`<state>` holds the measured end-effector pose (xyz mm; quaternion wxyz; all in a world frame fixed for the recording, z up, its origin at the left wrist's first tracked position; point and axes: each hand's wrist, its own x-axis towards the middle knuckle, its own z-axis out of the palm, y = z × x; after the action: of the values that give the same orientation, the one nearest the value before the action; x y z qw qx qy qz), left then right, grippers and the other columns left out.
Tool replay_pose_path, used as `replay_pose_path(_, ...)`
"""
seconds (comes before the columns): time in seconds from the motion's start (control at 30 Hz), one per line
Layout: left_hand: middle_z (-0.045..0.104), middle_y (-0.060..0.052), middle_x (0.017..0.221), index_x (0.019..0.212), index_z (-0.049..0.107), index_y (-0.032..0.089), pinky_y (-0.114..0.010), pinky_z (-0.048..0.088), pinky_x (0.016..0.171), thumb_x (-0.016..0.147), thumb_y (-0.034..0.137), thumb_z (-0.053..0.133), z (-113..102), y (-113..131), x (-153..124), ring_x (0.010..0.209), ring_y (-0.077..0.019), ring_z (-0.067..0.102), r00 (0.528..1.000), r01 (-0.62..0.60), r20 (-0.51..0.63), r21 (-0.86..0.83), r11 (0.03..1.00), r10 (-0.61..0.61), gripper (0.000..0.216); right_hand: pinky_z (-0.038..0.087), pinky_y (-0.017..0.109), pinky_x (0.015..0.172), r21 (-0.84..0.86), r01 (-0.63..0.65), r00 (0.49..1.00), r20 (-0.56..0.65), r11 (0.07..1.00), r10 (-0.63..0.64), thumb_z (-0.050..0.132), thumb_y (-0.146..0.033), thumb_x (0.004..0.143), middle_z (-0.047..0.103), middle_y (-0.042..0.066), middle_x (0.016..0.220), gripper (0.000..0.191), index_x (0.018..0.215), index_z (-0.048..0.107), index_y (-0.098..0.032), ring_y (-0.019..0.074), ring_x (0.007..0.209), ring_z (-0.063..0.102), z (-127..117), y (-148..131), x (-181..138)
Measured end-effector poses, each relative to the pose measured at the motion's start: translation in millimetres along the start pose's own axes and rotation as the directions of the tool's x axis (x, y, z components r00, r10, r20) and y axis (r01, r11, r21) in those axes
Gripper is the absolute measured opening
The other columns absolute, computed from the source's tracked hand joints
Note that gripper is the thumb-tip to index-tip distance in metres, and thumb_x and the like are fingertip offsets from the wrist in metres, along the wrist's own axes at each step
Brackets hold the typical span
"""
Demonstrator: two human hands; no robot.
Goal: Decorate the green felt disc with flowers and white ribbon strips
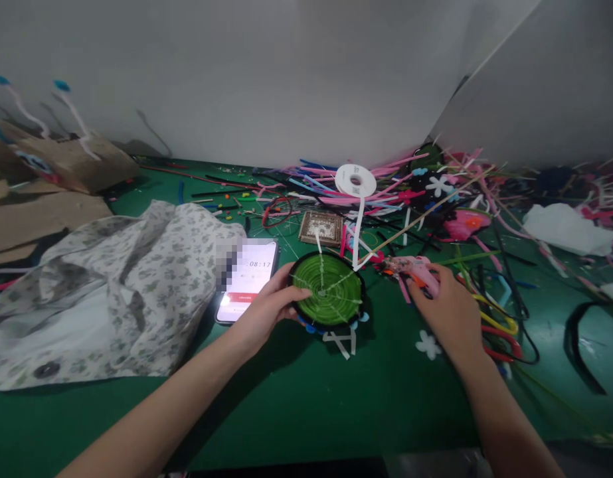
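My left hand (pixel 276 295) is closed on the left edge of a round green coiled disc (pixel 331 289) with a black fuzzy rim, its thumb lying on the face. Pale lines run out from the disc's middle, and light blue bits and white strips (pixel 342 344) stick out under its lower edge. At right, my right hand (pixel 448 305) is wrapped round a pink glue gun (pixel 420 271) with an orange trigger. Its nozzle points left, apart from the disc. A white ribbon (pixel 358 232) runs from a white spool (pixel 355 179) down to the disc's upper right.
A lit phone (pixel 256 265) and a patterned cloth (pixel 137 279) lie at left, with cardboard (pixel 47 219) behind. Pipe cleaners (pixel 306 189) pile up along the wall. A small square ornate piece (pixel 322 227) lies behind the disc; a white flower (pixel 428 345) lies on the green table (pixel 306 411).
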<state>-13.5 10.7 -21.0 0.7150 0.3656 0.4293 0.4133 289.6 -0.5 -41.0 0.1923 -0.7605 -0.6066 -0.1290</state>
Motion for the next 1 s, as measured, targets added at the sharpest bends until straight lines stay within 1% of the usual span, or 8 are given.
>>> replay_pose_path(0.07,0.064,-0.001,0.100,0.112,0.058,0.025,-0.020,0.052,0.056,0.071,0.023,0.070,1.3,-0.3,-0.8,0.066,-0.0109,0.061,1.000,-0.022,-0.013,0.024,0.999,0.022,0.043,0.047,0.038,0.067,0.093,-0.001,0.996,-0.093,0.996,0.010,0.060,-0.047,0.078,0.069,0.013,0.098,0.047,0.113,0.057,-0.016,0.0302,0.085,0.064,-1.7,3.5,-2.3)
replay_pose_path(0.17,0.063,-0.001,0.106,0.114,0.054,0.027,-0.021,0.053,0.057,0.071,0.025,0.072,3.2,-1.5,-1.6,0.067,-0.0108,0.061,0.998,-0.047,-0.039,0.042,0.998,0.049,0.047,0.050,0.039,0.075,0.200,0.039,0.972,-0.233,0.979,0.009,0.063,-0.046,0.078,0.068,0.012,0.105,0.049,0.116,0.058,-0.016,0.0285,0.089,0.064,-3.8,5.7,-5.9)
replay_pose_path(0.3,0.061,-0.003,0.114,0.117,0.052,0.028,-0.020,0.053,0.058,0.071,0.023,0.073,4.9,-5.3,-1.3,0.082,-0.0155,0.063,0.994,-0.102,-0.031,0.068,0.993,0.104,0.051,0.051,0.039,0.079,0.209,0.168,0.938,-0.333,0.963,-0.092,0.065,-0.039,0.078,0.069,0.014,0.105,0.044,0.115,0.061,-0.014,0.0276,0.091,0.065,-8.3,-2.9,-11.6)
replay_pose_path(0.4,0.058,-0.003,0.119,0.119,0.050,0.029,-0.019,0.054,0.058,0.071,0.023,0.073,5.7,-8.3,-0.9,0.084,-0.0151,0.063,0.989,-0.143,-0.018,0.089,0.986,0.145,0.054,0.051,0.039,0.083,0.182,0.276,0.905,-0.380,0.944,-0.191,0.066,-0.031,0.079,0.069,0.013,0.103,0.041,0.117,0.061,-0.015,0.0263,0.091,0.065,-11.4,-10.9,-15.9)
replay_pose_path(0.5,0.057,-0.003,0.121,0.121,0.050,0.030,-0.018,0.055,0.059,0.071,0.024,0.074,6.5,-9.8,-1.0,0.084,-0.0146,0.063,0.984,-0.175,-0.010,0.091,0.980,0.177,0.055,0.052,0.040,0.082,0.143,0.337,0.873,-0.418,0.930,-0.252,0.066,-0.026,0.079,0.070,0.011,0.101,0.041,0.118,0.061,-0.017,0.0258,0.089,0.065,-12.6,-14.4,-18.5)
replay_pose_path(0.6,0.057,-0.003,0.120,0.121,0.051,0.031,-0.017,0.054,0.058,0.072,0.023,0.074,6.6,-10.3,-1.2,0.086,-0.0153,0.064,0.980,-0.196,-0.002,0.083,0.977,0.197,0.055,0.053,0.040,0.080,0.123,0.362,0.854,-0.440,0.924,-0.276,0.067,-0.024,0.079,0.071,0.012,0.100,0.039,0.116,0.062,-0.017,0.0261,0.087,0.066,-12.3,-14.0,-18.8)
replay_pose_path(0.83,0.058,-0.003,0.118,0.120,0.052,0.031,-0.017,0.055,0.057,0.072,0.023,0.073,4.5,-11.7,-0.1,0.089,-0.0169,0.063,0.979,-0.205,-0.005,0.070,0.976,0.206,0.053,0.053,0.041,0.081,0.108,0.358,0.855,-0.438,0.928,-0.278,0.065,-0.026,0.080,0.072,0.011,0.099,0.037,0.116,0.062,-0.019,0.0262,0.088,0.067,-11.0,-12.4,-19.3)
replay_pose_path(1.0,0.058,-0.003,0.118,0.120,0.051,0.031,-0.017,0.054,0.057,0.073,0.023,0.073,4.2,-11.7,-0.2,0.089,-0.0166,0.063,0.978,-0.206,-0.004,0.068,0.976,0.207,0.053,0.053,0.039,0.080,0.104,0.377,0.843,-0.449,0.920,-0.295,0.067,-0.023,0.079,0.072,0.011,0.098,0.037,0.115,0.063,-0.017,0.0254,0.087,0.066,-13.0,-12.5,-19.6)
